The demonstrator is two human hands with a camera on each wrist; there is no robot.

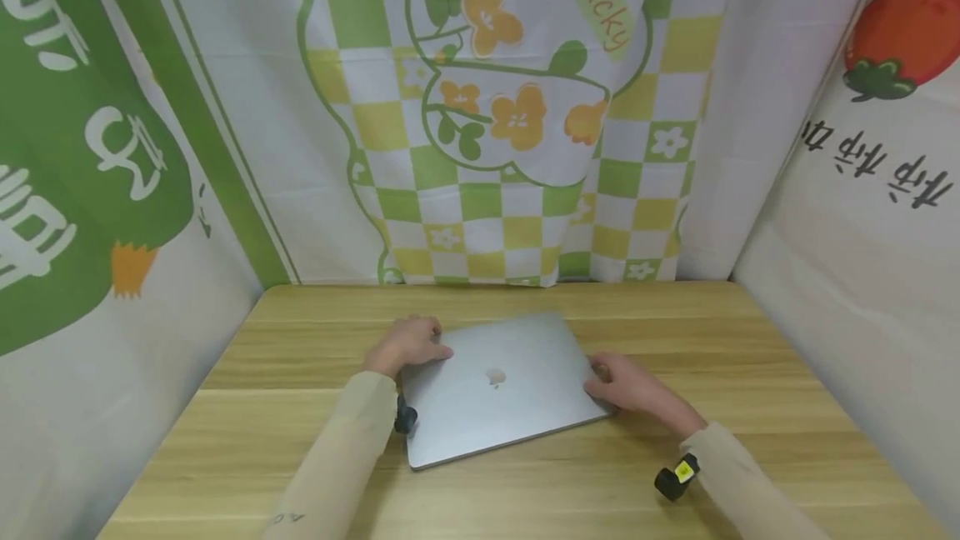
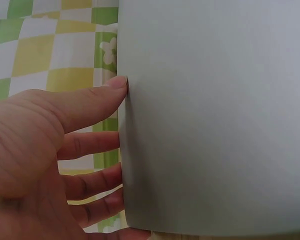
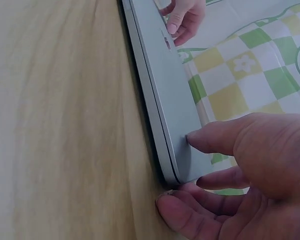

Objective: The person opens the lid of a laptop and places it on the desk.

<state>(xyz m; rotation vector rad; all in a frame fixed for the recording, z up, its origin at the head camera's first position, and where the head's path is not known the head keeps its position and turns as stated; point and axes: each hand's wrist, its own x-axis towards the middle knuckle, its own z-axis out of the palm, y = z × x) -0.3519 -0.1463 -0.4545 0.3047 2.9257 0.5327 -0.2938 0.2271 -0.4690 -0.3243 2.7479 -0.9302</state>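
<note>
A closed silver laptop (image 1: pixel 510 419) with an apple logo on its lid lies at a slant over the wooden table, one long side toward me. My left hand (image 1: pixel 408 345) holds its left edge near the far corner. In the left wrist view the thumb is on the lid's border and the other fingers reach behind the edge. At the right edge, my right hand (image 1: pixel 628 383) grips the laptop by its near corner. The right wrist view shows that thumb on the lid and fingertips under the corner, close to the tabletop.
The wood-grain table (image 1: pixel 262 440) runs back to a hanging green, yellow and white checked cloth (image 1: pixel 472 232). Printed curtains stand along the left (image 1: pixel 172 340) and right sides. Small black cameras (image 1: pixel 672 483) are strapped to both wrists.
</note>
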